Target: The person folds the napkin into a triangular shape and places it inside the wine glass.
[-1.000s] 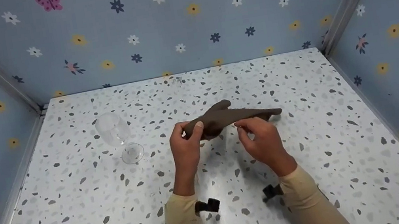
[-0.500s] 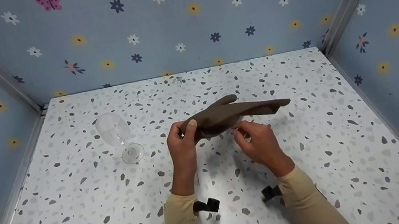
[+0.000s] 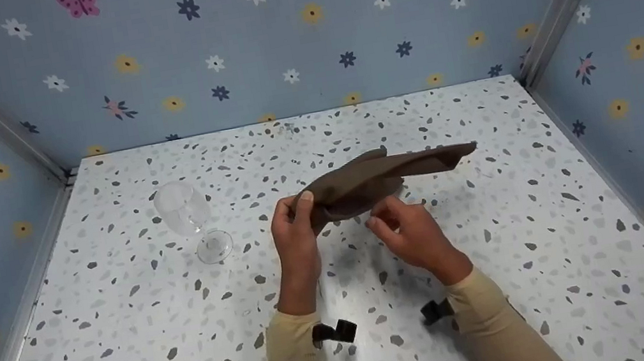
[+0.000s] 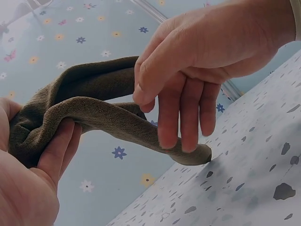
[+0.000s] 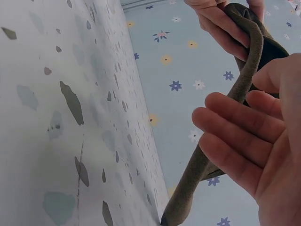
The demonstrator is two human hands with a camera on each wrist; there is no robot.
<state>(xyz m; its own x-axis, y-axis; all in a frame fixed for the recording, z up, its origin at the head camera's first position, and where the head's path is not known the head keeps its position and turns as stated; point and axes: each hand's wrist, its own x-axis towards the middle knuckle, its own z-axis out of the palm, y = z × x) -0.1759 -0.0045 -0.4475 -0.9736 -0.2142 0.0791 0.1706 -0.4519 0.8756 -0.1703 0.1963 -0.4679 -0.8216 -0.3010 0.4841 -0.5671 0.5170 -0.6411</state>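
A brown cloth [image 3: 355, 183], apparently a napkin, is folded and gathered above the table. My left hand [image 3: 295, 246] pinches its left end, thumb on top and fingers underneath. The cloth's other end stretches off to the right. Close by its near edge is my right hand [image 3: 415, 237], thumb and index finger near each other. In the left wrist view that right hand [image 4: 202, 61] shows its other fingers hanging loosely, overlapping the cloth. The right wrist view shows the cloth [image 5: 188, 179] as a long roll passing behind the relaxed right fingers [image 5: 235, 136].
A clear stemmed wine glass [image 3: 179, 209] lies on its side at the left of the speckled white table [image 3: 142, 312]. Blue flowered panels [image 3: 273, 33] enclose the table at the back and both sides.
The cloth's right end has swung away and farther right. My right hand has drifted left along the cloth's near edge; my left hand keeps its pinch. The glass has not moved.
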